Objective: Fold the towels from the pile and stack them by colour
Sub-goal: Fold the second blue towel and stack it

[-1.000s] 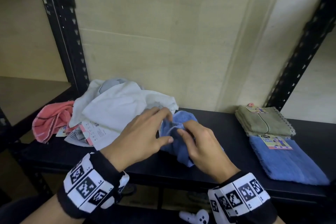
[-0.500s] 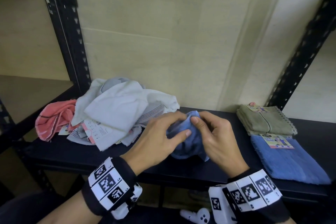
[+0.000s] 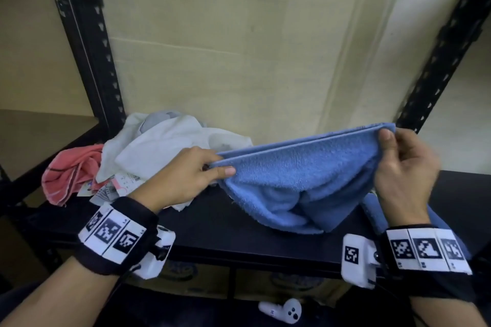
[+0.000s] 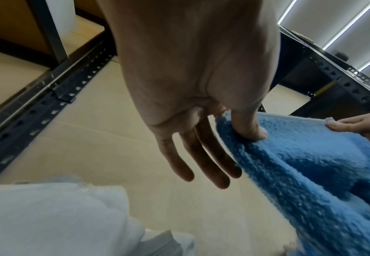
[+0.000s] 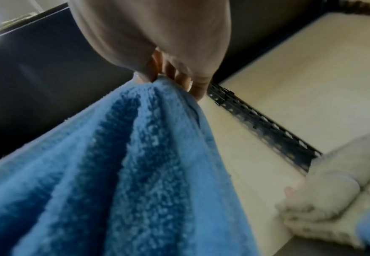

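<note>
A blue towel point(image 3: 300, 178) hangs stretched between my two hands above the black shelf point(image 3: 212, 223), doubled along its top edge, its lower part sagging onto the shelf. My left hand point(image 3: 212, 167) pinches the left corner between thumb and forefinger; the left wrist view shows the thumb point(image 4: 248, 128) pressed on the blue towel point(image 4: 300, 173) and the other fingers straight. My right hand point(image 3: 390, 138) pinches the right corner, held higher. In the right wrist view the fingertips point(image 5: 179, 79) bunch the blue towel point(image 5: 124, 173). The unfolded pile lies left: white towels point(image 3: 164, 148) and a pink towel point(image 3: 71, 170).
Black perforated uprights point(image 3: 87, 42) stand at both sides of the shelf, with a beige back wall behind. A strip of the folded blue towel point(image 3: 435, 218) shows behind my right wrist. A white controller point(image 3: 281, 313) lies on the floor below.
My hands have moved apart from the bunched blue towel and lifted it, spreading it out taut between them. The right hand rose up and to the right; it now hides the folded stacks.
</note>
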